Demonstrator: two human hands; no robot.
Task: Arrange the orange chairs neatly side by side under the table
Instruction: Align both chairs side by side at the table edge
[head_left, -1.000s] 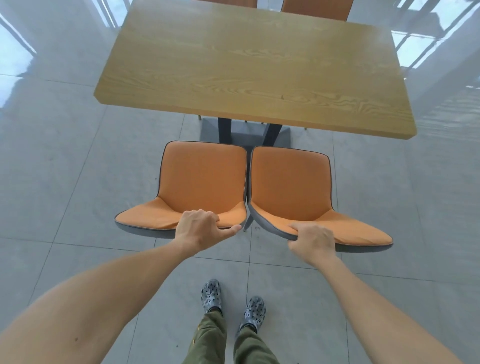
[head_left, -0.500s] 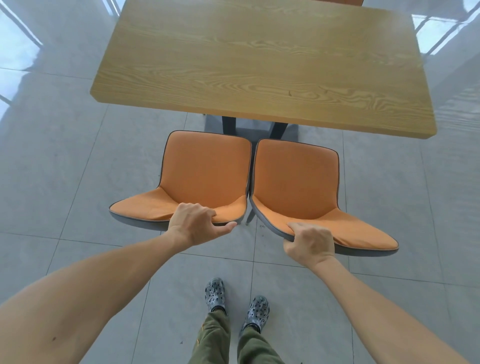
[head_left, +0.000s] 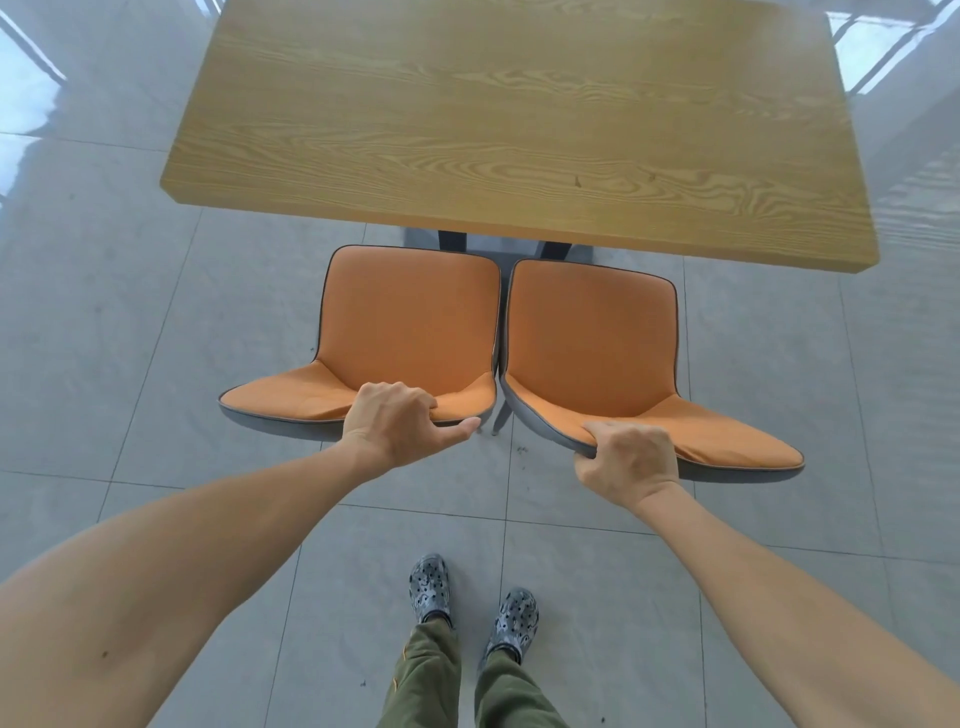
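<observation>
Two orange chairs with grey shells stand side by side in front of a wooden table (head_left: 519, 114). The left chair (head_left: 410, 327) and the right chair (head_left: 592, 338) almost touch along their inner edges. Their seat fronts reach just up to the table's near edge. My left hand (head_left: 400, 423) grips the top of the left chair's backrest, thumb stretched to the right. My right hand (head_left: 626, 462) is clenched on the top edge of the right chair's backrest. The chairs' legs are mostly hidden beneath the seats.
The table's dark legs (head_left: 452, 240) show between the tabletop and the chairs. My feet in grey patterned shoes (head_left: 470, 605) stand on the glossy grey tiled floor (head_left: 130, 338) behind the chairs. Bright window reflections lie on the floor at both far corners.
Both chairs have slid forward toward the table, with my hands still gripping their backrests. The gap between seat fronts and the table's edge has closed.
</observation>
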